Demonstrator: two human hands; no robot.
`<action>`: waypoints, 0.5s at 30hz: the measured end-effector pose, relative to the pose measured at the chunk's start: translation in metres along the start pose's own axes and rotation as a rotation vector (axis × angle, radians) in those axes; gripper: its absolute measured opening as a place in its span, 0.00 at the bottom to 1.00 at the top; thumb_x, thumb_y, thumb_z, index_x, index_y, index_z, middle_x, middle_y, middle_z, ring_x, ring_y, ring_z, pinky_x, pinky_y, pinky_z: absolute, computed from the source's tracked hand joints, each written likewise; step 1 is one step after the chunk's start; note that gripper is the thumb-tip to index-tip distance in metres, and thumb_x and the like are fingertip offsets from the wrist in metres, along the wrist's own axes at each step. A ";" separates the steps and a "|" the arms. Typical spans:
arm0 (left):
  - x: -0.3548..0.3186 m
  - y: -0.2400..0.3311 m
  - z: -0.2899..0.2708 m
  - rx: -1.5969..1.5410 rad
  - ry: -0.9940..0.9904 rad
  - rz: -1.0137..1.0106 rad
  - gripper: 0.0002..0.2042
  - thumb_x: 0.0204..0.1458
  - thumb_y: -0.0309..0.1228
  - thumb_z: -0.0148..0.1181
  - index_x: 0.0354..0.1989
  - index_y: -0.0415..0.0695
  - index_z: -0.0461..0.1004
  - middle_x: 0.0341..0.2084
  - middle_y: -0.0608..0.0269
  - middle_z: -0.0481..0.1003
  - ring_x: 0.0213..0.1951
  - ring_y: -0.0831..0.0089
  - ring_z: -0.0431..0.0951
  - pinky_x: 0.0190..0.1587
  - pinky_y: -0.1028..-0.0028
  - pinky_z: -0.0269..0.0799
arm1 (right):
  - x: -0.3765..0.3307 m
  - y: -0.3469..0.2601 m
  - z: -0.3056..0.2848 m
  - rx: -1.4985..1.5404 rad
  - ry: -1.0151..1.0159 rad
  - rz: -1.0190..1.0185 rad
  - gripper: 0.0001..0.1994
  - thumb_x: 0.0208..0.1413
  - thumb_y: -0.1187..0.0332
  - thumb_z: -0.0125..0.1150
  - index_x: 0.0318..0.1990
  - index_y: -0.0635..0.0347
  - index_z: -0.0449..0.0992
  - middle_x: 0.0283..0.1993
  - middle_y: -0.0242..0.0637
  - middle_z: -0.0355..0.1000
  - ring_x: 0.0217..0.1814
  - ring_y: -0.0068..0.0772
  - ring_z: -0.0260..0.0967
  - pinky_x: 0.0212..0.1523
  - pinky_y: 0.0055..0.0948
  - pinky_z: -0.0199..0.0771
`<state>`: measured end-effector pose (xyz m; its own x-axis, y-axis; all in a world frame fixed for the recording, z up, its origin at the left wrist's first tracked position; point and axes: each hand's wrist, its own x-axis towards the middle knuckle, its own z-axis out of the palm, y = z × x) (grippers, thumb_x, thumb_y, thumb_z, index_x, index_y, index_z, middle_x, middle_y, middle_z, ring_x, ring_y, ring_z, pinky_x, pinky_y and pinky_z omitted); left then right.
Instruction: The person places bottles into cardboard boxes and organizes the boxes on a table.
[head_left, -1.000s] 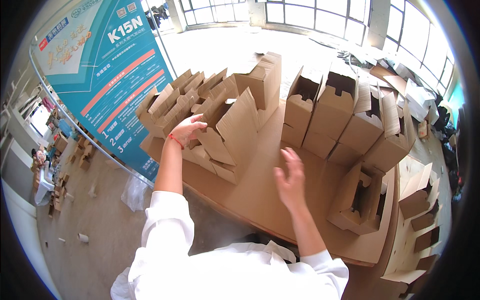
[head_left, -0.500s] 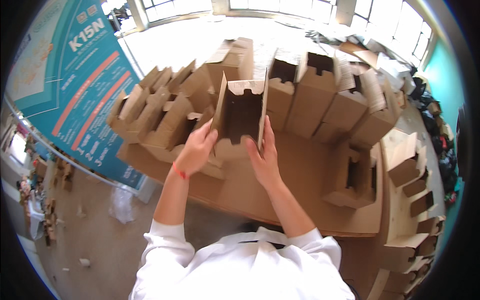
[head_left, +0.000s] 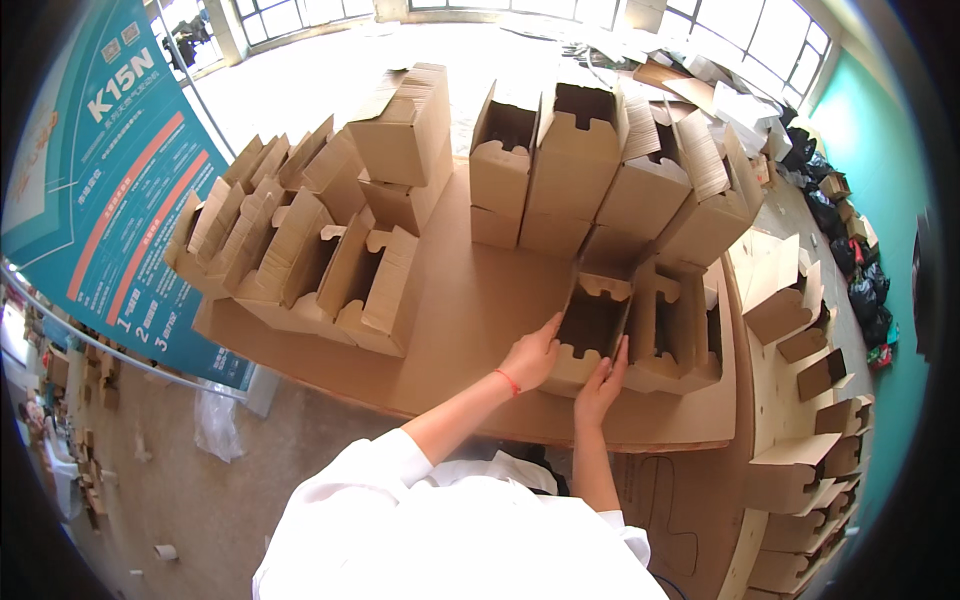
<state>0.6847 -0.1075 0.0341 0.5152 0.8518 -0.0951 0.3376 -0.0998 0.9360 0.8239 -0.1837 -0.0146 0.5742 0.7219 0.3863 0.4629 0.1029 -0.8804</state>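
Note:
An open brown cardboard box [head_left: 590,325] lies on its side at the right front of the cardboard-covered table [head_left: 470,330], its opening facing me. My left hand [head_left: 533,355] presses on the box's left wall; a thin red band is on that wrist. My right hand [head_left: 601,382] grips its lower right corner. The box touches another similar open box [head_left: 680,325] on its right.
A cluster of folded open boxes [head_left: 300,255] fills the table's left side, and taller boxes [head_left: 600,160] stand in a row at the back. More boxes [head_left: 800,420] are stacked along the right. A teal banner [head_left: 100,180] stands at the left.
The box that both hands held up in front of me has moved right and down onto the table, beside the box at the right front. My view has swung to the right.

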 end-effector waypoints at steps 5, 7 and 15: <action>-0.015 0.003 -0.008 -0.200 0.066 0.115 0.33 0.55 0.39 0.56 0.65 0.37 0.54 0.61 0.43 0.60 0.61 0.56 0.65 0.61 0.65 0.60 | 0.005 0.009 -0.004 0.073 0.038 0.066 0.24 0.64 0.70 0.41 0.68 0.61 0.51 0.70 0.45 0.51 0.70 0.42 0.50 0.68 0.36 0.48; -0.022 0.000 -0.036 -0.163 0.201 0.161 0.34 0.52 0.39 0.60 0.65 0.39 0.55 0.63 0.47 0.58 0.59 0.59 0.66 0.61 0.63 0.60 | 0.002 -0.003 -0.004 0.049 0.053 0.040 0.25 0.65 0.69 0.41 0.68 0.60 0.49 0.71 0.44 0.48 0.72 0.42 0.47 0.68 0.37 0.47; -0.066 -0.079 -0.198 0.621 0.953 -0.182 0.31 0.46 0.39 0.64 0.57 0.39 0.64 0.41 0.52 0.74 0.48 0.55 0.73 0.52 0.61 0.66 | -0.013 -0.037 -0.011 -0.084 0.123 -0.195 0.31 0.63 0.61 0.45 0.69 0.63 0.44 0.73 0.46 0.41 0.75 0.47 0.38 0.70 0.43 0.40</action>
<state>0.4684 -0.0538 0.0333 -0.2958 0.8962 0.3308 0.8123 0.0537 0.5808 0.8065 -0.2046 0.0158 0.5440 0.6045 0.5820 0.6245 0.1716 -0.7619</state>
